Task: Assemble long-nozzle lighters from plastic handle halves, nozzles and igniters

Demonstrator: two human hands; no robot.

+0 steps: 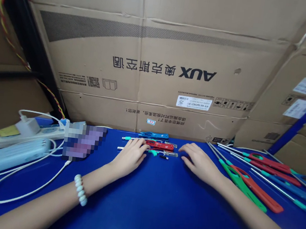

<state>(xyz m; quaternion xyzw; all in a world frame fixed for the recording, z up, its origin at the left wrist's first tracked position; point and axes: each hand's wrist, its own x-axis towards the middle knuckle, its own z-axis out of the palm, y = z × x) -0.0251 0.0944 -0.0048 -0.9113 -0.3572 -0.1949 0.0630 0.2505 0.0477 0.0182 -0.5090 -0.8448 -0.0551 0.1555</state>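
Note:
My left hand (131,155) lies palm down on the blue table (146,210), fingers stretched out, tips touching a small cluster of tools: a red-handled tool (162,145), a blue one (153,135) behind it and a green piece (154,152) with thin metal rods. A pale bead bracelet (80,190) circles that wrist. My right hand (199,161) rests flat just right of the cluster, fingers spread, holding nothing.
Several long metal-shafted instruments with red, green and blue handles (256,179) lie at the right. A white power strip (14,132), a pale power bank (15,155) and a looping white cable (21,191) sit left. Large cardboard boxes (153,70) wall the back.

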